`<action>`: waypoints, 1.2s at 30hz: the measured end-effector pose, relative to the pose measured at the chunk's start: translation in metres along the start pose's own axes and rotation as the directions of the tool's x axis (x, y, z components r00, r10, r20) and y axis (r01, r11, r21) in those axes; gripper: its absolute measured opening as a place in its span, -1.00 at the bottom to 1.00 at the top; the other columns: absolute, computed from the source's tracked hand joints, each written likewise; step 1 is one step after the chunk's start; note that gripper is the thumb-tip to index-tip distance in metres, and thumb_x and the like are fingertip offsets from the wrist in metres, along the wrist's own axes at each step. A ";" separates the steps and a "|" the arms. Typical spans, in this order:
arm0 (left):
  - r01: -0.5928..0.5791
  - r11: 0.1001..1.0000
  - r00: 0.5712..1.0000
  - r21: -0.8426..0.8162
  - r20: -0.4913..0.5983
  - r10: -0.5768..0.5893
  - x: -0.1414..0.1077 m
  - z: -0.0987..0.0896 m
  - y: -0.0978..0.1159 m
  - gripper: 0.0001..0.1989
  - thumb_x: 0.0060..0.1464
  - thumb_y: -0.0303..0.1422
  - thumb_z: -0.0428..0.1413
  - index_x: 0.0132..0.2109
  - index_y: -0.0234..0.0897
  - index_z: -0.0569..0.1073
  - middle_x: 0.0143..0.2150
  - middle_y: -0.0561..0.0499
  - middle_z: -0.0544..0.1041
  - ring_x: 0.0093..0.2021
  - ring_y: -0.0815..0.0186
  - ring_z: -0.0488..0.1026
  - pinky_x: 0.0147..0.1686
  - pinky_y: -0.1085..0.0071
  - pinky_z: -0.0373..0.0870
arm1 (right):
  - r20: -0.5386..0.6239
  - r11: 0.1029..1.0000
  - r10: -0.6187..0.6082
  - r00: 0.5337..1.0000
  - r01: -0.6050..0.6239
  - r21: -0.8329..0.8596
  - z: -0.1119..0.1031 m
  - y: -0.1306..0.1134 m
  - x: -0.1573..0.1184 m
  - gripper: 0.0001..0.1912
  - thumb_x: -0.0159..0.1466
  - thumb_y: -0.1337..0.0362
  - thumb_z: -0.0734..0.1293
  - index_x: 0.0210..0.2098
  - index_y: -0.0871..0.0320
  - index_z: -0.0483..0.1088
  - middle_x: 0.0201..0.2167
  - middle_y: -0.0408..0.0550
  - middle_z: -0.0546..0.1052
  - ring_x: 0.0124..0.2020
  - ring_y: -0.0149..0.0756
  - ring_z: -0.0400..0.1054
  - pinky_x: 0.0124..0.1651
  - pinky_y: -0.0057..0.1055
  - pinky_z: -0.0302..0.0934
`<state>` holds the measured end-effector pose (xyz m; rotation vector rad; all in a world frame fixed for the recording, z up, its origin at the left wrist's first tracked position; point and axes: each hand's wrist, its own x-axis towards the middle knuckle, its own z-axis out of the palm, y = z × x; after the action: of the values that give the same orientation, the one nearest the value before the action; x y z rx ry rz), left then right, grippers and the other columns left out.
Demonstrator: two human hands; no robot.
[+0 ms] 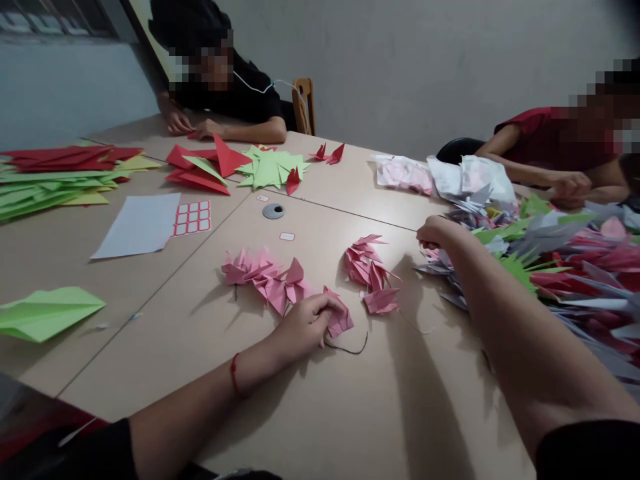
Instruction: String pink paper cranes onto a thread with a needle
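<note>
My left hand (313, 317) is closed at the end of a string of folded pink paper cranes (267, 277), its fingers on the last pink paper crane (341, 317). A dark cord (356, 351) curls out from below that hand onto the table. My right hand (440, 233) is stretched out over the table, fingers curled shut; whatever it may hold is too small to make out. Close by the right hand lies a big heap of paper cranes (555, 240) in grey, green, pink and red. Between my hands sits a second cluster of pink cranes (364, 261), with a thin thread trailing from it.
Red and green folded papers (70, 175) are stacked at the left, near a white sheet (137, 225) and a label sheet (193, 218). Plastic packets (405, 175) lie at the back right. Two people sit across the table, their hands working at its edge.
</note>
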<state>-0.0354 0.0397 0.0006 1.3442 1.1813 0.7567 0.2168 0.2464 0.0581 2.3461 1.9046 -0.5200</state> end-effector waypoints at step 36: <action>0.145 0.533 0.933 0.834 -0.294 0.206 0.035 -0.040 0.030 -0.61 0.13 -0.23 0.01 0.07 -0.24 0.42 -0.43 -0.03 0.52 -0.35 0.22 0.45 -0.35 0.39 0.29 | -0.496 0.775 -0.233 0.837 0.467 0.425 0.126 0.018 -0.131 -0.55 0.06 0.03 0.36 -0.19 0.15 0.18 -0.19 0.06 0.24 -0.20 -0.11 0.25 -0.15 -0.09 0.25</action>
<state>-0.0564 0.0891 0.0290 2.0929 1.9911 0.4321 0.1848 0.0859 -0.0226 2.5700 2.7618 -0.6979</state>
